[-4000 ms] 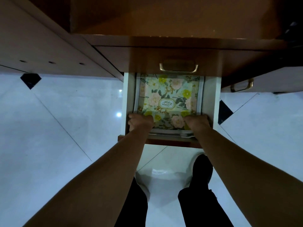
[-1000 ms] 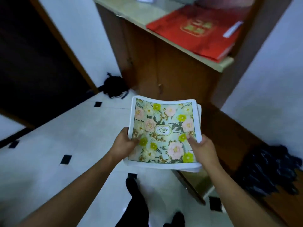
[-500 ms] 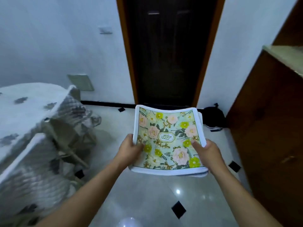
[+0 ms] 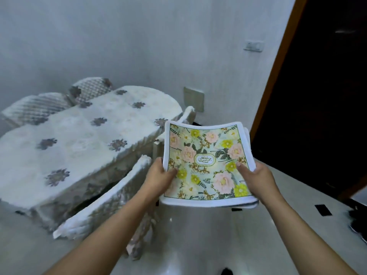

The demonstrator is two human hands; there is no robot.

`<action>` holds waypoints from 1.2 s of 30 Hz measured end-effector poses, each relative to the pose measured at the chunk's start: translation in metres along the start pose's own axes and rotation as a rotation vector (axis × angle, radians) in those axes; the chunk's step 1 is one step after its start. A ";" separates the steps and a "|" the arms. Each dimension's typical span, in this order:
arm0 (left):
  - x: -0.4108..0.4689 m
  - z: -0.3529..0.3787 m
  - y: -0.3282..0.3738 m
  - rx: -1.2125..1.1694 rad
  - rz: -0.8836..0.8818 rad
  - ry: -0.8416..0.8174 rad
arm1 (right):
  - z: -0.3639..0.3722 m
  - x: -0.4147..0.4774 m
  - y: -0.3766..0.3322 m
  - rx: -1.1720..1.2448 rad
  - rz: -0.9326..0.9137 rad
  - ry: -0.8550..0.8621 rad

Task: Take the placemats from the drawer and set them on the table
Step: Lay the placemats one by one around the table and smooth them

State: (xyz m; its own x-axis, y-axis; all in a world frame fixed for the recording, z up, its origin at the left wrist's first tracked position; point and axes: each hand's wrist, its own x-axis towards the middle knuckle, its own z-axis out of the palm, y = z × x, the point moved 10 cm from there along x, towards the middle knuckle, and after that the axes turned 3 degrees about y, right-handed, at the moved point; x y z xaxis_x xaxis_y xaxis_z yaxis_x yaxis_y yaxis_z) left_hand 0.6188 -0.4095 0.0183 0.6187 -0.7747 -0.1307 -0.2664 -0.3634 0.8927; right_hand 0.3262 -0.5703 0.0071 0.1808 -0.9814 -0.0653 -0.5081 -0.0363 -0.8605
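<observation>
I hold a stack of floral placemats [image 4: 206,155] with white borders in front of me, above the floor. My left hand [image 4: 159,177] grips the stack's left edge, thumb on top. My right hand [image 4: 256,180] grips the right edge the same way. The table [image 4: 79,139], covered with a white cloth with dark flower patches, stands to the left and a little beyond the stack. The drawer is out of view.
Covered chairs flank the table: one [image 4: 111,199] just left of my left forearm, others [image 4: 39,108] at its far side. A dark doorway [image 4: 317,96] with a wooden frame fills the right. Shiny pale floor [image 4: 198,235] lies below the placemats.
My view has swung left from the cabinet past the doorway to the table. Both hands keep the same hold on the placemats, which came out of the drawer earlier.
</observation>
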 end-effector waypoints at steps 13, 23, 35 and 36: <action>0.130 -0.118 -0.015 -0.130 -0.182 0.516 | 0.211 0.205 -0.174 0.011 -0.348 -0.463; 0.222 -0.223 -0.074 -0.062 -0.278 0.683 | 0.385 0.267 -0.258 -0.072 -0.456 -0.638; 0.410 -0.351 -0.172 -0.026 -0.323 0.626 | 0.590 0.359 -0.321 -0.171 -0.365 -0.612; 0.425 -0.358 -0.179 -0.026 -0.328 0.628 | 0.605 0.368 -0.325 -0.179 -0.365 -0.609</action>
State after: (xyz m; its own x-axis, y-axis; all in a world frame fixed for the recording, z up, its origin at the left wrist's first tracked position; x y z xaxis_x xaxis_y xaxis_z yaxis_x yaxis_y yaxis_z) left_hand 1.1934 -0.4884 -0.0426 0.9753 -0.1797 -0.1284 0.0198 -0.5080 0.8611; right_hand 1.0672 -0.8055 -0.0430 0.7748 -0.6235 -0.1046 -0.4464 -0.4224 -0.7889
